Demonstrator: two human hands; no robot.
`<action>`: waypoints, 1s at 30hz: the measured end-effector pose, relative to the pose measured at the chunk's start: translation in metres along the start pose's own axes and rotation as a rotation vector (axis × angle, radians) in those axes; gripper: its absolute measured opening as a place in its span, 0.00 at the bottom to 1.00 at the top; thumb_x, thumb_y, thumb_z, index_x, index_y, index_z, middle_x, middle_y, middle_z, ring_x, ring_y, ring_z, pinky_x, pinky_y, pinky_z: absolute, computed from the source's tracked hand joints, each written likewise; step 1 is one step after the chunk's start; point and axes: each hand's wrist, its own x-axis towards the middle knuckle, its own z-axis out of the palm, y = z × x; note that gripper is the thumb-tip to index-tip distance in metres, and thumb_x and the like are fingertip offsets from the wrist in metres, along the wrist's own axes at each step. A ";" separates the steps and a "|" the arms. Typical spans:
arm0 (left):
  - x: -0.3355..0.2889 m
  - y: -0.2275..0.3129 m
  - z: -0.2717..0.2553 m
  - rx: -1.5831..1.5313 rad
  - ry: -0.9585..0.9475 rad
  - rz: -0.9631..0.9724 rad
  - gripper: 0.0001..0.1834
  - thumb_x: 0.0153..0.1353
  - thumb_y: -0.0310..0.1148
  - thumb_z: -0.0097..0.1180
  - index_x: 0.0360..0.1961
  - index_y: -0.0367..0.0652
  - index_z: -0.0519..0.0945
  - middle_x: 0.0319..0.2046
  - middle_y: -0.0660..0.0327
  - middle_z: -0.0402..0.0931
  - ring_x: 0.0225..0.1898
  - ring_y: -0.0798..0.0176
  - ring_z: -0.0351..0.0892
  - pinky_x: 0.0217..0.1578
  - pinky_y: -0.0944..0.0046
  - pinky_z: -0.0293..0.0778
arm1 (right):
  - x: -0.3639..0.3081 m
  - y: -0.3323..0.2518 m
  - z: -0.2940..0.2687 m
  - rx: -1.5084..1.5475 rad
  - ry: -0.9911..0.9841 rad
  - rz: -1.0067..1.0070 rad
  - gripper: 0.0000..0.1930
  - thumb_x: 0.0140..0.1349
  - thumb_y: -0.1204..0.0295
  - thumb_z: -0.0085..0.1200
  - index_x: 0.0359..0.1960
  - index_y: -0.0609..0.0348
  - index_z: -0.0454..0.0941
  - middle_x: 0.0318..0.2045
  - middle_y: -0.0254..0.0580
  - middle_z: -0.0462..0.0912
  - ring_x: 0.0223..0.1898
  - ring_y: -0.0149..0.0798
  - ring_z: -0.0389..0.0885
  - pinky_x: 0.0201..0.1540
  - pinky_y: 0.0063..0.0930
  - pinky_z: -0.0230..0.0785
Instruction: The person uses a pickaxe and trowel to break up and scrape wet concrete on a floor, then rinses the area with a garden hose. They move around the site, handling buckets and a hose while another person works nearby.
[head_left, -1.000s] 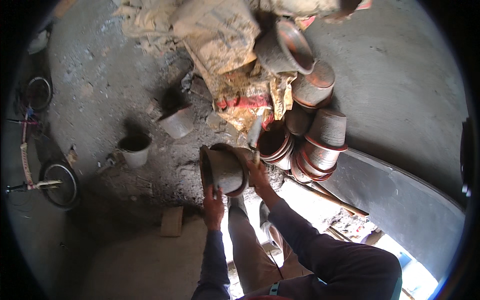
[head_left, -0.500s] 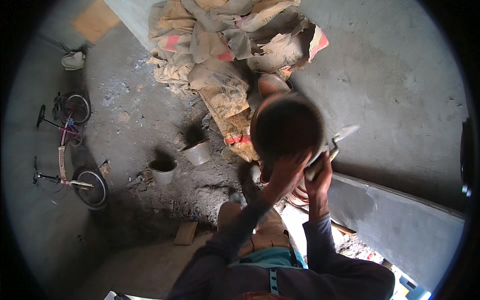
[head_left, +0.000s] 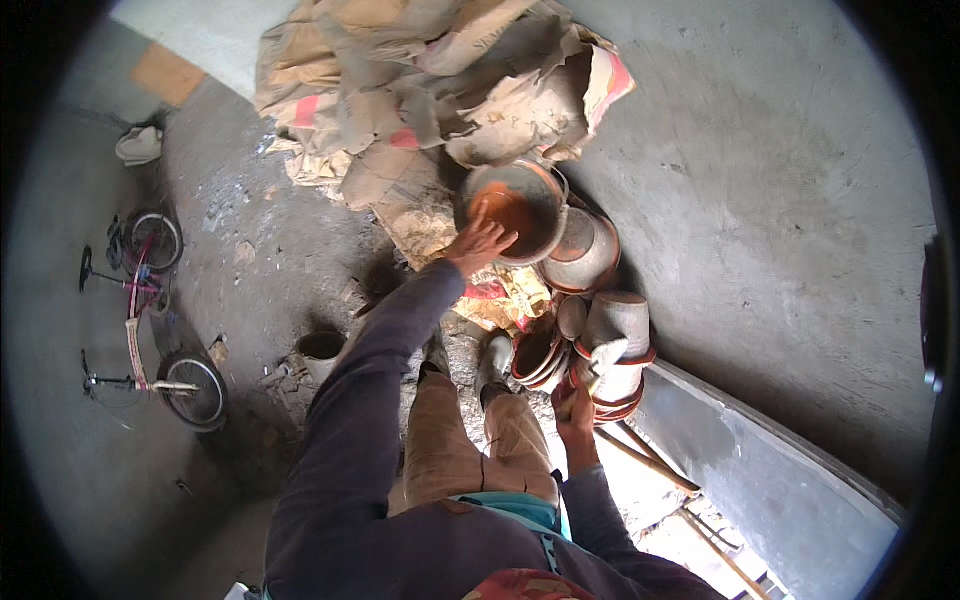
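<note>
The left hand [head_left: 483, 243] is stretched forward with its fingers spread over the near-left rim of a bucket [head_left: 533, 212] that is stained orange inside; whether the fingertips touch it cannot be told. The right hand [head_left: 574, 408], lower and nearer the body, is closed around the handle of a trowel [head_left: 606, 357], whose blade points forward and to the right.

Half a second ago the two hands were close together at a raised bucket, the trowel sticking out to the right. Now the hands are well apart, no bucket is lifted between them, and the right hand has dropped back beside the stacked buckets [head_left: 618, 335]. The orange-stained bucket, half hidden then, now shows its inside beneath the left hand.

Just right of the left hand, an upturned bucket [head_left: 582, 252] sits beside the orange-stained one. Between the two hands, nested buckets [head_left: 538, 355] lean with their mouths toward the left. Crumpled paper sacks [head_left: 430, 75] are heaped beyond the left hand. Left of the left forearm stands another bucket [head_left: 322, 347], and farther left lies a bicycle [head_left: 140, 320]. A dark board [head_left: 770, 455] extends to the right of the right hand.
</note>
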 end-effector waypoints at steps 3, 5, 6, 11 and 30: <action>-0.013 -0.012 0.039 0.002 0.256 0.239 0.34 0.67 0.39 0.42 0.75 0.64 0.53 0.65 0.56 0.67 0.64 0.53 0.70 0.69 0.24 0.41 | -0.024 0.000 -0.050 -0.159 -0.023 -0.059 0.08 0.66 0.67 0.58 0.41 0.54 0.73 0.30 0.35 0.78 0.30 0.31 0.79 0.35 0.29 0.77; -0.011 -0.017 0.063 -0.021 0.410 0.304 0.35 0.67 0.38 0.42 0.76 0.63 0.50 0.61 0.53 0.71 0.59 0.49 0.74 0.69 0.29 0.48 | -0.032 0.006 -0.070 -0.307 0.006 -0.151 0.10 0.67 0.68 0.57 0.44 0.55 0.70 0.31 0.36 0.78 0.30 0.32 0.79 0.33 0.30 0.78; -0.008 -0.018 0.073 0.039 0.386 0.288 0.35 0.68 0.38 0.42 0.76 0.63 0.50 0.60 0.51 0.72 0.58 0.47 0.75 0.69 0.31 0.51 | -0.037 0.010 -0.079 -0.409 0.070 -0.182 0.11 0.67 0.69 0.57 0.45 0.55 0.69 0.31 0.37 0.77 0.30 0.32 0.79 0.33 0.30 0.78; 0.002 -0.030 0.076 -0.039 0.291 0.325 0.24 0.61 0.34 0.51 0.61 0.52 0.69 0.39 0.59 0.79 0.41 0.57 0.82 0.48 0.52 0.74 | -0.047 0.042 -0.083 -0.420 0.082 -0.197 0.08 0.67 0.71 0.55 0.42 0.55 0.68 0.31 0.37 0.77 0.29 0.31 0.78 0.31 0.27 0.77; 0.032 0.021 -0.057 -2.746 0.314 -0.159 0.48 0.52 0.43 0.71 0.69 0.36 0.60 0.63 0.55 0.68 0.64 0.59 0.66 0.66 0.56 0.62 | -0.070 0.041 -0.113 -0.573 0.224 -0.109 0.13 0.66 0.66 0.58 0.44 0.58 0.69 0.32 0.39 0.79 0.29 0.32 0.79 0.29 0.27 0.76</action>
